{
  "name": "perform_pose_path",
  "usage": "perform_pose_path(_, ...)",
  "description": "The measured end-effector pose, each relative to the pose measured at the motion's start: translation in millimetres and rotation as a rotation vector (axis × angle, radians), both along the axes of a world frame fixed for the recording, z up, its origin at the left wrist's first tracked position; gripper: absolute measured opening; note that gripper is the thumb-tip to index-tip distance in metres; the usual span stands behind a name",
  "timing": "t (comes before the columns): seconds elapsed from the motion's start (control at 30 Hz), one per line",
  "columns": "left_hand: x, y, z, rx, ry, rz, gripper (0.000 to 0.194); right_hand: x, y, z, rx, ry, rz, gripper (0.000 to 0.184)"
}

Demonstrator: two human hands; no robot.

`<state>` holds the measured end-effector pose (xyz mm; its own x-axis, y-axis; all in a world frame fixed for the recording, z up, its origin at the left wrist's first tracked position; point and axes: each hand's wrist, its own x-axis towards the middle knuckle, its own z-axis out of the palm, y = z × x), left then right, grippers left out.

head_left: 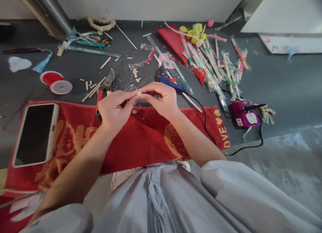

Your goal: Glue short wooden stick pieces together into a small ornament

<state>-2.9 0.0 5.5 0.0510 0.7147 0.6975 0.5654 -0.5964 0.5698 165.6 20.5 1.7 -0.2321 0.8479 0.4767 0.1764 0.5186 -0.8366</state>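
Between the fingertips of my left hand (115,107) and my right hand (162,97) is a small pale flower-shaped wooden piece (139,93); both hands pinch it, above the far edge of the red towel (151,139). A similar small piece (135,112) lies on the towel just below. Beside my left hand are pruning shears (108,81), their red handles partly hidden by the hand. A blue hot glue gun (173,85) lies just beyond my right hand. Cut bits of wooden stick (94,89) and crumbs are scattered near the shears.
A white-framed phone (35,134) rests on the towel's left end. Behind it is a red thread spool (55,82). Wrapped chopsticks (206,63) are heaped at right, near a purple power block (245,114) with black cords. A metal post (50,15) stands at back left.
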Motion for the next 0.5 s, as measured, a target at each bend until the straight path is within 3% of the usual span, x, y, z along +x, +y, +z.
perform_pose_path(0.5, 2.0, -1.2, -1.0, -0.012, -0.031, -0.011, 0.005, -0.8, -2.0, 2.2, 0.014, 0.007, 0.005, 0.027)
